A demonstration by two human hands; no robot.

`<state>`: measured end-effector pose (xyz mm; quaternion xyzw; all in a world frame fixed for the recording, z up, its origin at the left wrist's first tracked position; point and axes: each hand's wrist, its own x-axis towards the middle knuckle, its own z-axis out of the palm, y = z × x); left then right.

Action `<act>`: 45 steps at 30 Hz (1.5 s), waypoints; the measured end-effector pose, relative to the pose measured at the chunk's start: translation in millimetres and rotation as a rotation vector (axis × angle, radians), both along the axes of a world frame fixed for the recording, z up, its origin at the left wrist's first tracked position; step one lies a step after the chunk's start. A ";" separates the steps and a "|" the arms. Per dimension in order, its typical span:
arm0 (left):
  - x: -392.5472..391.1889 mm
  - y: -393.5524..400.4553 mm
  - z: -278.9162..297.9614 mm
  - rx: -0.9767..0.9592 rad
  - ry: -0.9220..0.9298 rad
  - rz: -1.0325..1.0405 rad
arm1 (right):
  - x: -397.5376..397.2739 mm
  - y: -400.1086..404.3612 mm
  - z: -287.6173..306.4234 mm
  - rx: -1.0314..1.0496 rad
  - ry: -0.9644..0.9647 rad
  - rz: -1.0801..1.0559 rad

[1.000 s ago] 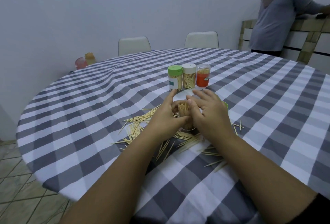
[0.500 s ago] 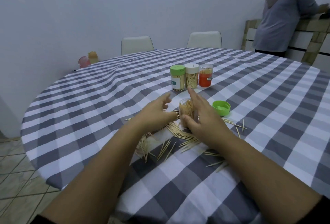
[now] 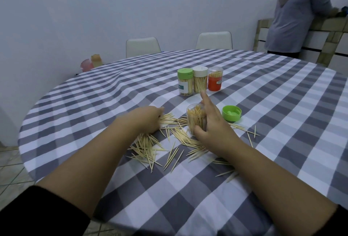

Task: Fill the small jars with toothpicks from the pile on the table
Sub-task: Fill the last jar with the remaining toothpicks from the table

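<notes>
near the surface's middle: open jar (image 3: 196, 119) stands upright, packed with toothpicks
right hand (image 3: 213, 125): grip clamped round the jar, thumb low on its wall, forefinger pointing up
left hand (image 3: 146, 120): fingers curled down onto the toothpick pile (image 3: 162, 139); whether it pinches any, cannot tell
green lid (image 3: 231, 113): just right of the jar
far side: three filled jars (image 3: 200, 82) in a row
</notes>
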<state>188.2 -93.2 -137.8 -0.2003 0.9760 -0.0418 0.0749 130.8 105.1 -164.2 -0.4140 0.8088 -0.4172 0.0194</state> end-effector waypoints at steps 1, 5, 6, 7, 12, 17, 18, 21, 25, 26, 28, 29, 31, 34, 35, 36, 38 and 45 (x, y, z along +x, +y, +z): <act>-1.1 2.7 -0.4 -0.069 -0.015 -0.011 | 0.0 -0.3 -0.1 -0.001 0.001 -0.003; -6.2 15.8 -9.0 -0.276 -0.004 -0.011 | 0.3 -0.3 0.1 -0.004 -0.004 -0.016; -6.7 18.7 -13.2 -0.295 0.021 -0.012 | 0.6 0.1 0.0 -0.006 -0.006 -0.018; -7.3 20.5 -16.7 -0.304 0.048 -0.014 | 0.7 0.3 -0.1 -0.008 -0.007 -0.020; -4.8 19.6 -21.1 -0.290 0.184 -0.016 | -0.5 0.1 0.5 -0.003 -0.028 -0.029; -3.1 13.3 -13.6 -0.081 0.435 0.032 | -1.0 0.6 0.5 0.006 -0.032 -0.030; -3.3 13.0 -9.9 0.007 0.508 0.073 | -1.0 0.8 0.8 0.009 -0.032 -0.030; -4.0 18.4 2.5 0.434 0.838 0.129 | -1.2 1.3 1.4 0.014 -0.034 -0.028; -7.9 27.5 21.1 0.921 1.111 0.164 | -0.7 1.7 1.5 0.009 -0.042 -0.021; -9.3 30.5 25.5 1.024 1.149 0.175 | -0.4 2.0 1.7 0.010 -0.044 -0.019; -11.0 38.4 33.5 1.224 1.211 0.177 | -0.3 1.9 2.4 0.019 -0.046 -0.019; -11.2 43.2 36.9 1.322 1.236 0.171 | -0.3 1.9 2.7 0.023 -0.046 -0.019; -11.5 53.3 41.7 1.480 1.254 0.160 | 0.1 1.5 3.2 0.024 -0.041 -0.020; -13.4 66.3 39.2 1.566 1.190 0.159 | 0.2 1.4 2.1 0.004 -0.030 -0.024; -14.1 69.7 34.9 1.550 1.155 0.152 | 0.0 1.2 1.4 -0.002 -0.031 -0.023; -14.8 72.7 29.8 1.509 1.119 0.138 | -0.2 1.1 0.6 -0.008 -0.031 -0.021; -15.7 75.7 17.4 1.408 1.061 0.121 | -0.6 0.5 -1.0 -0.016 -0.030 -0.019; -11.2 81.5 3.3 1.359 0.923 0.160 | -3.0 0.1 -3.7 -0.032 -0.033 -0.006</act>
